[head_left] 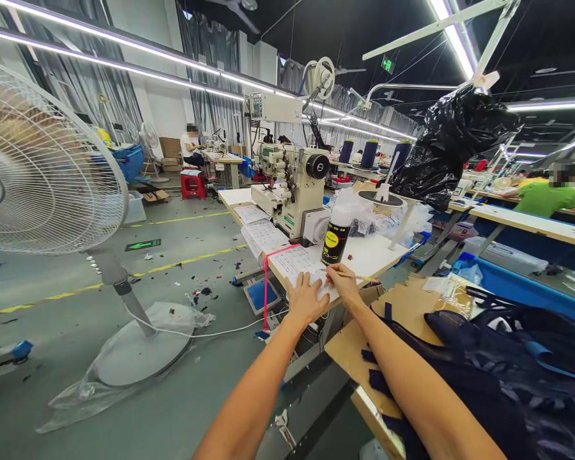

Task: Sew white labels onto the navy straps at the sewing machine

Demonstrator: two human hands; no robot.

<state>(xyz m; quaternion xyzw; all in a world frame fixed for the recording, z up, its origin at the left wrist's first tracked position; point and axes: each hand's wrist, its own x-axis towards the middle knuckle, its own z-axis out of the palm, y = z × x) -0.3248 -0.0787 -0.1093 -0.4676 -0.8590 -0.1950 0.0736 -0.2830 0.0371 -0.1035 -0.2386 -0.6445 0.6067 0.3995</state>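
My left hand (307, 299) lies with fingers spread on a sheet of paper (294, 260) covered in handwriting, at the near end of the sewing table. Beside it, my right hand (344, 282) is closed around a thin pencil (359, 276), whose tip points left at the sheet. Just behind the hands stands a black spray can (335, 243) with a yellow label, upright. A pink-red ribbon (266, 287) runs across the paper and hangs over the table's left edge. Farther back, more written sheets (263, 237) lie next to the sewing machine (292, 185).
A large standing fan (48, 166) is at the left, its base wrapped in plastic. Dark navy fabric (483, 370) is heaped on cardboard (407, 313) at the right. A black plastic bag (445, 140) hangs behind the table. Two other people sit farther off.
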